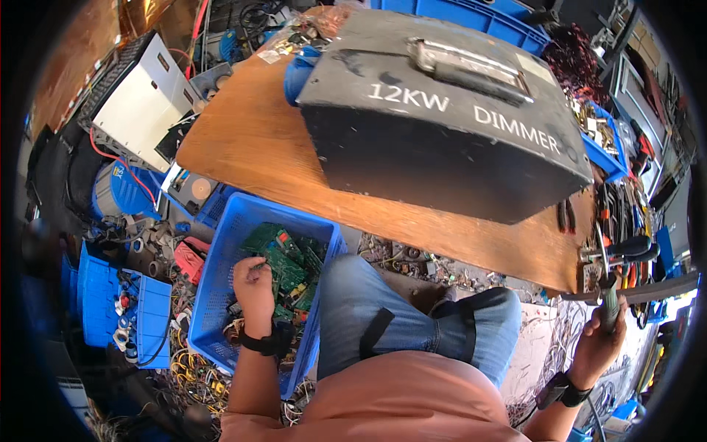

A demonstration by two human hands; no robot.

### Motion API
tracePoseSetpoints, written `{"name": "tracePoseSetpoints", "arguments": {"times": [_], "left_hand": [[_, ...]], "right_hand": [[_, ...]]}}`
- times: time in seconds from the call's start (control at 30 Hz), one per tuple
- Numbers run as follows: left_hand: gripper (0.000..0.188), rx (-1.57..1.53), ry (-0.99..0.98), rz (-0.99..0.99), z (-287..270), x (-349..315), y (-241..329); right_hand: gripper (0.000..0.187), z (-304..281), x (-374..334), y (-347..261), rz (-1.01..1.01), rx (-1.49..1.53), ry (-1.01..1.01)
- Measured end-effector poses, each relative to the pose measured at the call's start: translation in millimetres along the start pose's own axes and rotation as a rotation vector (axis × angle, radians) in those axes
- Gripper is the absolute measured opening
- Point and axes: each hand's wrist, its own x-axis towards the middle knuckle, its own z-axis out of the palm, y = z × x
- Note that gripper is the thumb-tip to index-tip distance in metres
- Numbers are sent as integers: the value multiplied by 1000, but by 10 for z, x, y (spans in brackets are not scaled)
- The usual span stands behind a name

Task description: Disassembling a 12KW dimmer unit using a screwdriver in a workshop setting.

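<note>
My left hand [252,291] hovers over a blue crate [213,276] of green circuit boards [283,258], its fingers curled in loosely and nothing showing in them. At the right edge of the table, my right hand [600,346] is closed around the dark green handle of a screwdriver-like tool [609,306], whose metal shaft points up and away. Ahead of me a big dark metal box [434,140] with a carrying handle on top [475,70] rests on the wooden table [243,132]. A blue round fitting [298,76] sticks out of the box's left side.
Pliers and other hand tools [626,206] hang along the table's right edge. A blue bin of metal parts [604,140] stands behind them. On the left are a white panelled case [143,99] and blue bins [147,317]. Tangled wires [199,376] and scrap cover the floor.
</note>
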Motion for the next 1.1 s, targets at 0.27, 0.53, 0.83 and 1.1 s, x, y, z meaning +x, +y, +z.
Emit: {"name": "tracePoseSetpoints", "arguments": {"times": [0.27,0.53,0.83,1.1], "left_hand": [[12,20,-35,159,-29,47,-107],[16,85,-48,-66,-118,-22,-108],[17,-48,-112,-71,12,-23,130],[28,-231,-1027,-128,530,-282,1336]], "right_hand": [[33,90,-15,102,107,3,92],[34,186,90,137,320,24,-7],[39,-262,6,259,481,167,-89],[52,162,-363,582,707,76,-427]]}}
